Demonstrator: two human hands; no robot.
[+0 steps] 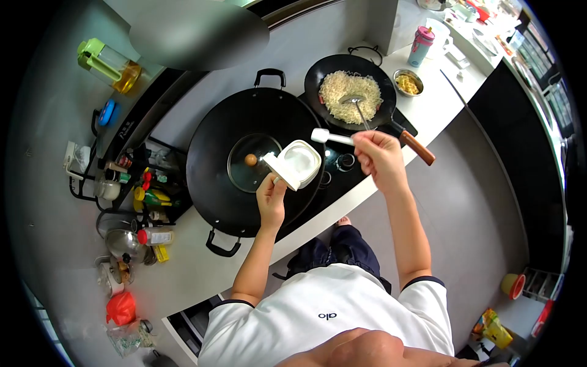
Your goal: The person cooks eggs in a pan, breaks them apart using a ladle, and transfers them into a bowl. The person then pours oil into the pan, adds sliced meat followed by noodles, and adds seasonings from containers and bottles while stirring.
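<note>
My left hand (270, 202) grips a small white seasoning box (302, 161) with its lid flipped open, above the large black wok. White contents show inside. In my right hand (380, 158) is a white measuring spoon (326, 136), held by its handle, its bowl pointing toward the box but apart from it. Beyond that hand, a black frying pan (315, 76) holds a pale heap of noodles or rice (342, 92), with a metal spatula (353, 100) resting in it. The pan's wooden handle (419, 148) sticks out beside my right wrist.
The big wok (211, 134) stands on the stove, a glass lid (239, 171) inside it. Right of the pan are a metal bowl (408, 82) of yellow food and a pink-topped bottle (420, 47). Seasoning bottles (153, 197) crowd the left, with an oil jug (113, 66) above them.
</note>
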